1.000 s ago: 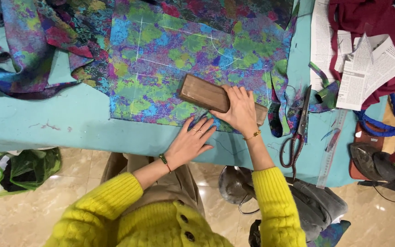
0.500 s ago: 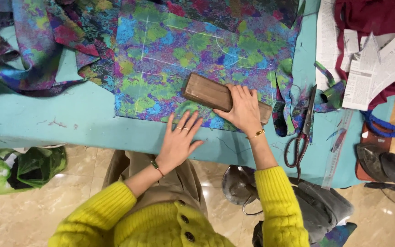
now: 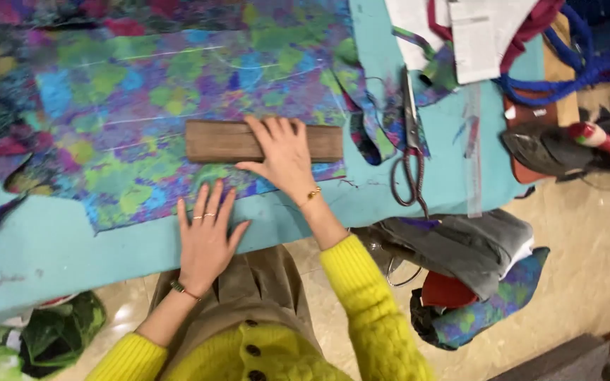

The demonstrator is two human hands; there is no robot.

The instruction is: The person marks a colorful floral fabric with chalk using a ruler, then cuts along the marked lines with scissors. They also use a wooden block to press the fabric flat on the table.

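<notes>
Right hand (image 3: 284, 156): I see it pressed flat, fingers spread, gripping nothing, on the brown wooden block (image 3: 224, 141);
Left hand (image 3: 206, 236): flat and unclenched at the fabric (image 3: 178, 106) edge, 7 o'clock of block;
Papers (image 3: 481, 35): white sheets, 2 o'clock

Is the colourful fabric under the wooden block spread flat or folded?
Spread flat: the fabric lies smooth on the table under the block.
</notes>
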